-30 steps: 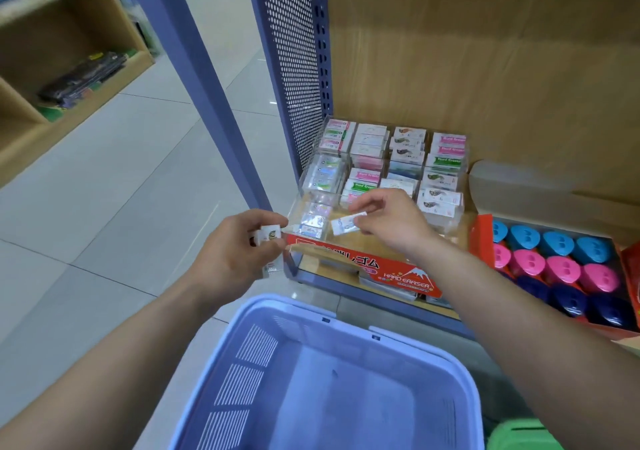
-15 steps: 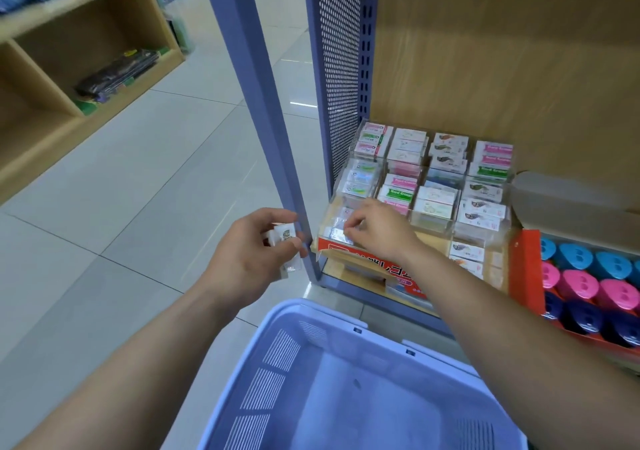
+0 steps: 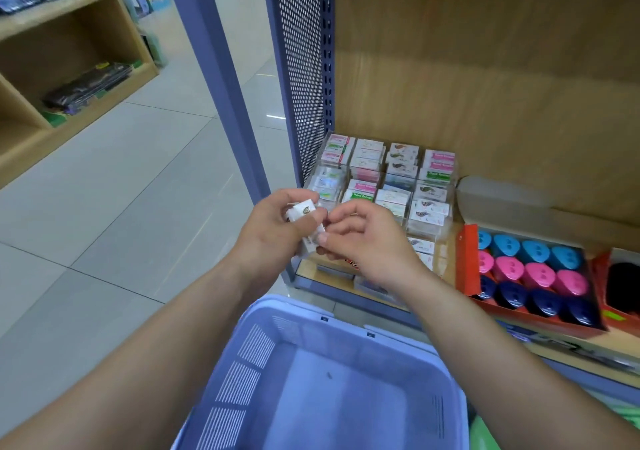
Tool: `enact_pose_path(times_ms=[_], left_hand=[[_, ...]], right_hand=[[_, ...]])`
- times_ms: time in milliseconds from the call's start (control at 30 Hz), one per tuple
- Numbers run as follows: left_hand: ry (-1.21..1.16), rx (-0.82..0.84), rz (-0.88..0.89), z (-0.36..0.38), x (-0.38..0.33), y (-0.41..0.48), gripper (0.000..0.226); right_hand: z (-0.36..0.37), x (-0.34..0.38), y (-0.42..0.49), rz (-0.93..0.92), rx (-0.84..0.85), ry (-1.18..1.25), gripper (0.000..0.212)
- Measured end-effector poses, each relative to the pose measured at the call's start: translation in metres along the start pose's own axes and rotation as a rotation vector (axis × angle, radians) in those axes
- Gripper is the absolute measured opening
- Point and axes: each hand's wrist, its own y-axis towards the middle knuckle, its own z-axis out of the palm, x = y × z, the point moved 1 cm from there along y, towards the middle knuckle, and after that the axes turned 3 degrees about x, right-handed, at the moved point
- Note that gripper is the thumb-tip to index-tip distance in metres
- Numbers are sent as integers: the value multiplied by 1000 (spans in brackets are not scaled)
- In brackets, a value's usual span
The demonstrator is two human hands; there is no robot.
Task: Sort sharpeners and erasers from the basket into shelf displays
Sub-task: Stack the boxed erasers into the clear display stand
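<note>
I am gripping white erasers point(image 3: 304, 209) in my curled left hand point(image 3: 270, 233), and my right hand point(image 3: 367, 241) is pinching the lowest of them, just beyond the basket point(image 3: 244, 373)'s far rim.

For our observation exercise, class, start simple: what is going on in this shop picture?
A person stands at a shelf sorting stock. The left hand holds a few small white erasers, and the right hand pinches the lowest of them. Both hands are in front of the clear display of boxed erasers. Sharpeners fill a red box to its right. The basket below looks nearly empty in the part shown.
</note>
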Motion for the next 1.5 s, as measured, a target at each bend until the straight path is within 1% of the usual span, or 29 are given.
enact_pose_path(times_ms=[33, 100, 200, 367, 500, 567, 667, 733, 800, 867, 967, 1033, 1133, 1267, 1333, 1367, 1433, 1500], left_hand=[[20, 9, 12, 3, -2, -1, 30], [82, 17, 39, 6, -3, -4, 26], [154, 30, 44, 6, -5, -5, 20], [273, 90, 10, 10, -5, -10, 9], [372, 149, -5, 12, 0, -11, 5], [346, 158, -34, 10, 2, -10, 11], [305, 168, -94, 6, 5, -9, 33], [329, 181, -104, 4, 7, -10, 39], [340, 197, -91, 3, 9, -9, 38], [294, 211, -98, 4, 11, -7, 37], [188, 217, -149, 9, 14, -2, 38], [171, 224, -163, 13, 15, 1, 37], [170, 232, -159, 19, 16, 4, 30], [182, 229, -193, 24, 22, 7, 23], [193, 234, -200, 26, 26, 9, 22], [203, 236, -200, 27, 27, 10, 21], [216, 235, -200, 27, 30, 11, 22], [218, 222, -193, 27, 31, 11, 24]], right_hand=[[-5, 2, -4, 2, -9, 26, 22], [-17, 5, -11, 1, -14, 35, 18], [-35, 7, -20, 18, -27, 41, 18], [-59, 6, -28, 28, -77, 21, 17], [-79, -4, -28, 52, -129, -11, 18], [-87, -11, -26, 76, -154, -36, 18], [-99, -26, -21, 120, -192, -79, 18], [-105, -37, -15, 140, -211, -109, 18], [-113, -44, -10, 146, -223, -146, 19], [-125, -46, -4, 148, -257, -202, 21], [-151, -44, 6, 107, -390, -339, 20], [-168, -39, 13, 63, -445, -446, 18], [-184, -37, 20, 55, -396, -512, 15], [-183, -53, 17, 70, -200, -692, 9], [-177, -65, 15, 76, -115, -849, 9], [-175, -71, 16, 71, -102, -935, 10], [-171, -78, 17, 66, -129, -1051, 11], [-168, -81, 17, 67, -174, -1126, 5]])
